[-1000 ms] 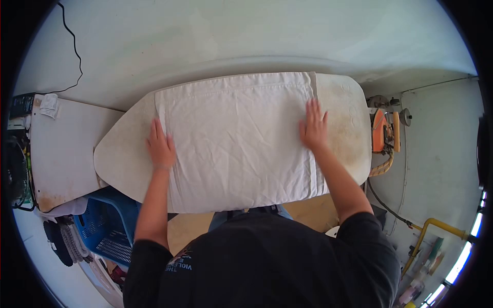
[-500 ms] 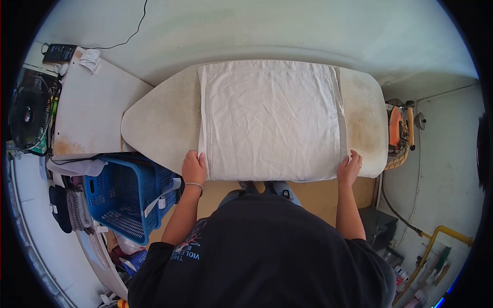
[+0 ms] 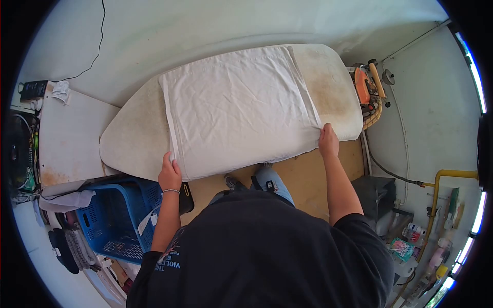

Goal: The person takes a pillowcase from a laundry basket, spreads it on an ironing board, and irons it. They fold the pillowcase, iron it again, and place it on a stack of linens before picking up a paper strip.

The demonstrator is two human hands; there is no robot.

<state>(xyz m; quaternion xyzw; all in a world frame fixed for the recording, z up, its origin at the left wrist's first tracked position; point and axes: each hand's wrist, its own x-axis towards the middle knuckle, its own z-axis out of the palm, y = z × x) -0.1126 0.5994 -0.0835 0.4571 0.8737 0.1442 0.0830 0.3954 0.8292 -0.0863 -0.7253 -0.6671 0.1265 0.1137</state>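
Observation:
A creased white cloth [image 3: 231, 108] lies spread over the middle of a padded ironing board [image 3: 133, 128], with folded hems along its left and right sides. My left hand [image 3: 170, 174] grips the cloth's near left edge between thumb and fingers. At the near right corner, my right hand [image 3: 329, 142] is closed on the cloth's edge. The cloth's near side hangs at the board's front edge. Just off the board's right end rests an orange iron [image 3: 363, 87] with a pale handle.
A blue plastic basket [image 3: 110, 220] stands below the board at left. Beyond the board's tip is a rust-stained white surface [image 3: 72, 133] with a black box [image 3: 34, 90]. Yellow pipe [image 3: 452, 174] runs along the right wall, near a dark box [image 3: 370, 197]. Walls border the back and right.
My view has turned, so the board now slants upward to the right. My right hand has closed on the cloth's near right corner; the cloth stays spread on the board.

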